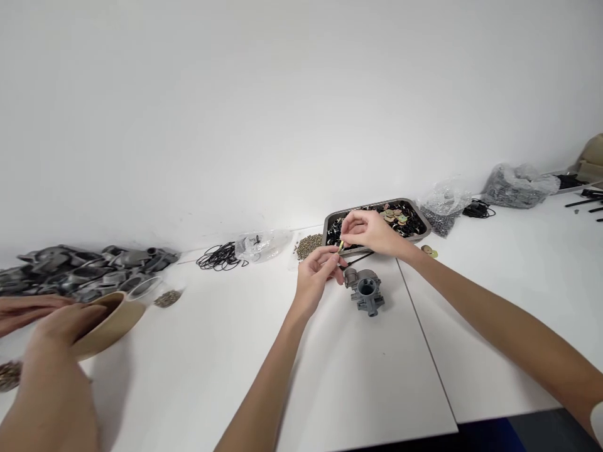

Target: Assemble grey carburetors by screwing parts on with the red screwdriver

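Note:
A small yellowish metal piece point(341, 245) sits between the fingertips of my two hands, above the table. My right hand point(370, 232) pinches it from above, over the near edge of a metal tray point(330, 216). From below left, my left hand point(316, 276) has its thumb and forefinger closed at the piece's lower end; the exact grip is too small to make out. Just below my hands a grey carburetor body point(367, 290) stands on the table, its round bore facing up. A thin black strip point(358, 258) shows beside my left fingers.
Black parts and yellowish discs point(394, 216) fill the tray. Around it lie brass pieces point(309, 245), black rings point(221, 256) and plastic bags of parts point(516, 185). At left, another person's hands point(61, 320) reach into a tan container point(110, 329) by a pile of grey castings point(89, 270).

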Demonstrator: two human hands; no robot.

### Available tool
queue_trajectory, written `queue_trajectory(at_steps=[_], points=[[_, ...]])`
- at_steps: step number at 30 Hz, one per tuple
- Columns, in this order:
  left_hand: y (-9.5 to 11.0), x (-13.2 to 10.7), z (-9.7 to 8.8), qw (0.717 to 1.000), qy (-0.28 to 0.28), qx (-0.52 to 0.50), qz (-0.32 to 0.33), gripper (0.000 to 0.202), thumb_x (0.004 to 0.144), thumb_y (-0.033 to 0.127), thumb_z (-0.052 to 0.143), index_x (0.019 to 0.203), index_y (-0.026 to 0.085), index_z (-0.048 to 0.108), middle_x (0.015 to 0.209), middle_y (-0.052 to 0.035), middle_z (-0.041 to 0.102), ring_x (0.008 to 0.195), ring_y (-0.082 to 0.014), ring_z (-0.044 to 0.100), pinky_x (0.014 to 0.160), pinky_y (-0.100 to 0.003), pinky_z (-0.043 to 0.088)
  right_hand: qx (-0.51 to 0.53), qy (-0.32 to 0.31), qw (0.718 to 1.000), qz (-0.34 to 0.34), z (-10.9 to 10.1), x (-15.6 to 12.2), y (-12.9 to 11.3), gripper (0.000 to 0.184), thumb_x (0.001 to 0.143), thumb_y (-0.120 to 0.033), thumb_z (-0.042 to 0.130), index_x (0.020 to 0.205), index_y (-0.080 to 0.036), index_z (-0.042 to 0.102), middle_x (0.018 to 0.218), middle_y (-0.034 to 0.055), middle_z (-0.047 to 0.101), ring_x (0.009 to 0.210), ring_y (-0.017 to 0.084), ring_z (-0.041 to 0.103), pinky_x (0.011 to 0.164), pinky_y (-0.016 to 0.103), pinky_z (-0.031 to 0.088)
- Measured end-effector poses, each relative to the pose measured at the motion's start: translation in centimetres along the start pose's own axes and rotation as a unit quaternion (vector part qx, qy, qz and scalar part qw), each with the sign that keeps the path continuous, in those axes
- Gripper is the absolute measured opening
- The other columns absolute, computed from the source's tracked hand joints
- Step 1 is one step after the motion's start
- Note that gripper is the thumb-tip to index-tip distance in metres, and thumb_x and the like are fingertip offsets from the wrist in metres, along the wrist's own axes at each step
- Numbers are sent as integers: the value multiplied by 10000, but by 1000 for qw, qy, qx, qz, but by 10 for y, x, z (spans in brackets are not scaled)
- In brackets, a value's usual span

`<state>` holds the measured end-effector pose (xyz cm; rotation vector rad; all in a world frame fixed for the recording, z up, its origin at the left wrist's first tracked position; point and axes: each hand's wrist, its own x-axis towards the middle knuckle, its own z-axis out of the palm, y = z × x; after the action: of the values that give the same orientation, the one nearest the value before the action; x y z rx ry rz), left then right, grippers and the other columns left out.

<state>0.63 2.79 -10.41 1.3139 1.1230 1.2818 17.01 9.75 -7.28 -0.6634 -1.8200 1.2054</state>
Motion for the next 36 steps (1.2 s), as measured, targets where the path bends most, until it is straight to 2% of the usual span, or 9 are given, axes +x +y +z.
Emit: queue_trajectory(at_steps=[3,6,8,11,16,22,27,31,36], points=[[-1,1,-3,1000,7,-2,-12,373,698,433,749,897,149,611,630,-6,637,427,-120,560,480,-255,446,-25,-10,1000,-2,0,1,5,178,737,-233,677,858,-163,567,859,16,650,801,116,634,752,243,513],[-3,2,-4,999,21,-10,-23,365,674,412,767,883,140,642,613,-5,634,421,-125,563,486,-261,447,-137,-70,988,29,-22,1,-1,263,772,-263,655,1006,-171,578,949,44,662,865,138,627,785,266,505],[-3,2,-5,999,27,-9,-29,344,667,398,769,858,134,656,606,-8,631,417,-122,559,484,-258,439,-268,-106,954,80,-48,-1,-6,317,799,-322,642,1083,-190,592,1016,63,661,894,167,618,775,286,492],[-2,1,-4,999,30,-8,-34,316,657,376,774,819,130,658,590,-7,626,408,-119,551,472,-253,424,-411,-83,891,173,-92,-5,-3,348,789,-361,656,1101,-211,618,1139,83,638,934,209,611,731,289,472],[0,1,0,999,25,-25,-26,313,657,367,773,807,136,623,584,-5,628,405,-121,549,476,-264,440,-480,-68,846,223,-130,-14,19,262,712,-221,690,972,-196,663,1038,94,661,779,199,608,617,287,451],[-3,3,0,998,32,-48,-20,397,650,368,778,871,174,510,605,3,654,400,-129,556,469,-253,435,-465,-83,858,204,-127,-17,25,135,725,-171,660,856,-175,690,972,94,669,757,197,605,628,302,462],[-5,3,-1,997,47,-64,-8,448,646,395,786,831,188,434,656,-20,690,395,-134,562,448,-242,422,-431,-49,888,153,-118,-13,12,222,785,-269,640,980,-188,707,975,87,677,760,182,603,656,295,459],[-4,2,-1,997,61,-47,-2,456,635,400,801,799,186,433,634,-15,682,389,-130,556,441,-233,413,-369,-101,921,74,-86,-8,2,246,778,-277,625,1004,-221,705,942,39,693,810,158,614,699,255,454],[-3,1,-2,997,62,-41,3,433,621,414,806,826,171,511,598,-2,659,386,-129,550,438,-241,423,-360,-202,911,18,-34,-10,2,271,732,-191,597,971,-204,725,944,41,681,843,165,591,722,253,443]])
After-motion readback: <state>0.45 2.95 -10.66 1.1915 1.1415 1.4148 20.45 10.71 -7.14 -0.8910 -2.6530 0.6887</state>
